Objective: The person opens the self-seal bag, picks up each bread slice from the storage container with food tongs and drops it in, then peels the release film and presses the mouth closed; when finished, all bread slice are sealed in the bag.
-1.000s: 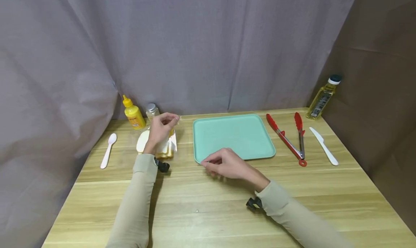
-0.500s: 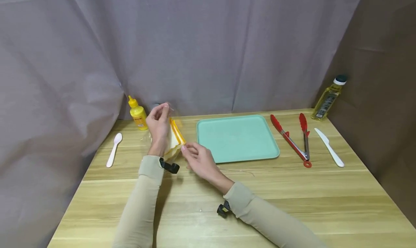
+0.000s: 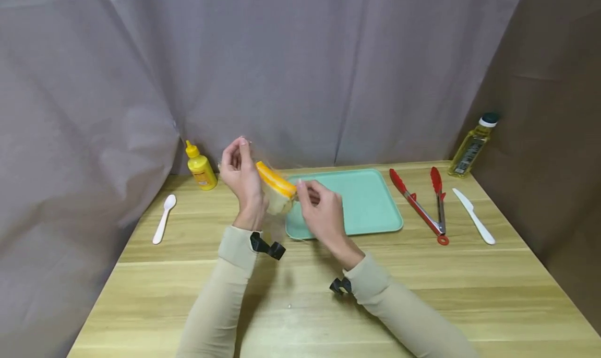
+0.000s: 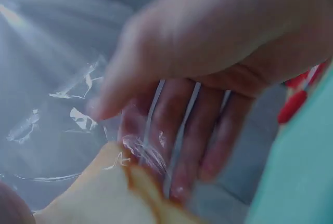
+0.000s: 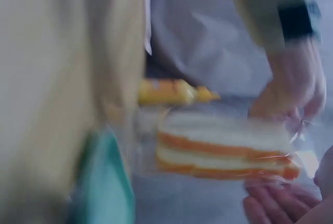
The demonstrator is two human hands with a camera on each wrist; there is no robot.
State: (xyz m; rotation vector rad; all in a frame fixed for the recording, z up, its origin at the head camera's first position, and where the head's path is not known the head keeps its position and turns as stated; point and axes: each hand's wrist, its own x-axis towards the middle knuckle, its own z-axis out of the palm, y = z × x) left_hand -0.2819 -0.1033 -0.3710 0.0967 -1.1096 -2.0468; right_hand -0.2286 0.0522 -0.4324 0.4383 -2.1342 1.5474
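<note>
Slices of crusted bread (image 3: 277, 181) in a clear plastic bag (image 4: 78, 86) are raised off the table, over the left end of a mint-green tray (image 3: 366, 204). My left hand (image 3: 243, 178) pinches the film at the top between thumb and index finger; its other fingers lie against the bag in the left wrist view. With thumb and fingertips, my right hand (image 3: 324, 212) pinches the bag's other side, close to the bread's crust. From the right wrist, the stacked bread (image 5: 223, 154) shows edge-on inside the film, blurred.
On the left stand a yellow squeeze bottle (image 3: 201, 171) and a white plastic spoon (image 3: 164, 219). Right of the tray lie red-tipped tongs (image 3: 424, 212) and a white plastic knife (image 3: 475, 217). An oil bottle (image 3: 469, 149) leans at the back right corner, by the curtain.
The bagged bread has been lifted from the table and carried right, toward the tray. My right hand came left to grip the bag, then rose with it.
</note>
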